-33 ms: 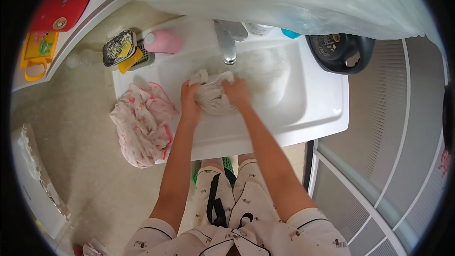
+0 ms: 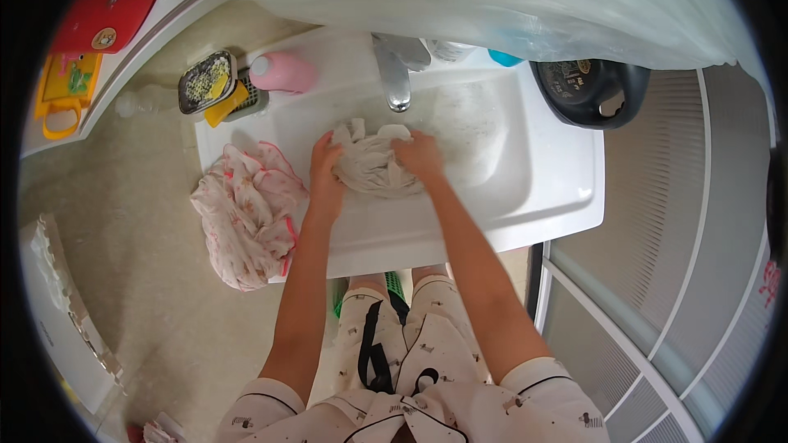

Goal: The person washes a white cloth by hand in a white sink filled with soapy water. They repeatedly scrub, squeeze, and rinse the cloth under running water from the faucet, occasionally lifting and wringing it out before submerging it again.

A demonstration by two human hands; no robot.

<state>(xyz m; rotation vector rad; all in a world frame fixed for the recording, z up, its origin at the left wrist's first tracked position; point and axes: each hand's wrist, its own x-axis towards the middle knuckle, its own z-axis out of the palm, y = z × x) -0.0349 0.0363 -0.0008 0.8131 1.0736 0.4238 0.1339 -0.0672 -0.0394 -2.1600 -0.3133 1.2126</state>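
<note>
Both hands down inside white washbasin, forearms entering from lower edge of view.

Left hand: fingers curled and closed on left edge of wet beige cloth, thumb side pressed against the bunched fabric. Right hand: fingers closed over top right of same cloth, knuckles up, pressing down and inward.

Cloth location: crumpled into a tight wad between the two sets of fingers, touching both, resting on basin floor directly beyond the near rim. Judged reason for grip: opposing closed hands bunch the fabric so it can be rubbed or squeezed against itself; position low in basin keeps runoff contained.

Chrome tap: just beyond the fingers, spout end above and slightly behind the wad, so the cloth sits close under the outlet. Flow of water not discernible.

Pink floral garment: left of left fingers, draped over basin's left rim and hanging outside, near but not touching the hand; apparently parked clear of the working zone.

Pink bottle: lying on its side, beyond and left of fingers, beside soap dish with yellow sponge.

Dark round pot: well right of right fingers, on far right corner.
</note>
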